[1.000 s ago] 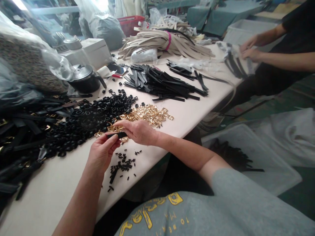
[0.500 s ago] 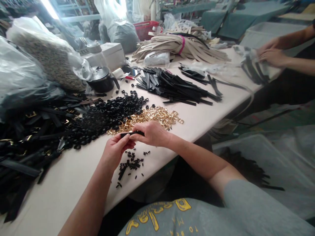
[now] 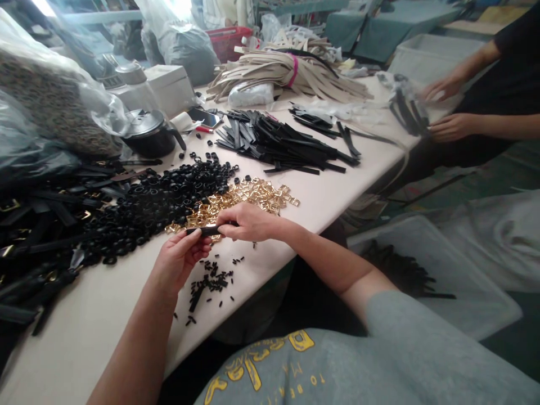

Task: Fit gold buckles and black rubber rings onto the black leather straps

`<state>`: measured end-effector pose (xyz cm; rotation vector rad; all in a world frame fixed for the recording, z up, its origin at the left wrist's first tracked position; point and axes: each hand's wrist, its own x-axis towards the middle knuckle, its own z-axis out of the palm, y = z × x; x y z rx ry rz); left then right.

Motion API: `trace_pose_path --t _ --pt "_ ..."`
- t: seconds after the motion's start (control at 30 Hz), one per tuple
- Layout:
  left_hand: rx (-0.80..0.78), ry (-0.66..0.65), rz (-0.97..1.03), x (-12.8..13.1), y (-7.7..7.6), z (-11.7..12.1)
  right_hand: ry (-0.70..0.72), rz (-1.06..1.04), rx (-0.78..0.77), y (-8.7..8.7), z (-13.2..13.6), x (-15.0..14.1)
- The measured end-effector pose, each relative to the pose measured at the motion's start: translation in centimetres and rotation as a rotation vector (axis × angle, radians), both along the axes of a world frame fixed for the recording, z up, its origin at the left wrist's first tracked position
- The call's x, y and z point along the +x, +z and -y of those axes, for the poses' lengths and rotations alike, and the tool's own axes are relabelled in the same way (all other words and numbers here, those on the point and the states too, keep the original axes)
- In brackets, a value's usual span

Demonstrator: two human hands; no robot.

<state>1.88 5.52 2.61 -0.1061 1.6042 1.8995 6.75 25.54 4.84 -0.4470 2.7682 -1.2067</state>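
Observation:
Between my two hands stretches a short black strap, held just above the table. My left hand pinches one end between thumb and fingers. The other end is gripped in my right hand, whose fingers cover part of it. Behind my hands lies a pile of gold buckles, and left of that a heap of black strap loops. Small black cut pieces are scattered on the table below my hands.
Black strips are heaped farther back, near a tied bundle of beige strips. A black lidded pot stands at left. Finished-looking buckled straps crowd the left side. A co-worker's hands are at far right, above a translucent bin.
My hands have drawn slightly apart, showing more of the strap between them. The view has shifted to the right. The co-worker's hands have separated.

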Motion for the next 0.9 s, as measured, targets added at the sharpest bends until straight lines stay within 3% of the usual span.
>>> trace_pose_path --t 0.17,0.37,0.63,0.77,0.9 --pt "0.082 0.002 0.192 0.3 0.7 -0.4 -0.009 0.124 -0.183 -0.1 0.4 0.0" --pt "0.107 0.055 0.293 0.7 0.7 -1.1 -0.073 0.023 -0.159 -0.9 1.0 -0.3" --pt "0.071 0.059 0.102 1.1 -0.9 -1.0 -0.194 -0.213 0.128 -1.3 2.4 0.8" --pt "0.071 0.099 0.127 0.8 -2.0 -1.0 -0.163 -0.293 0.219 -1.9 2.4 0.3" --pt "0.081 0.101 0.143 0.7 -2.0 -0.7 -0.146 -0.356 0.262 -2.0 2.5 0.0"
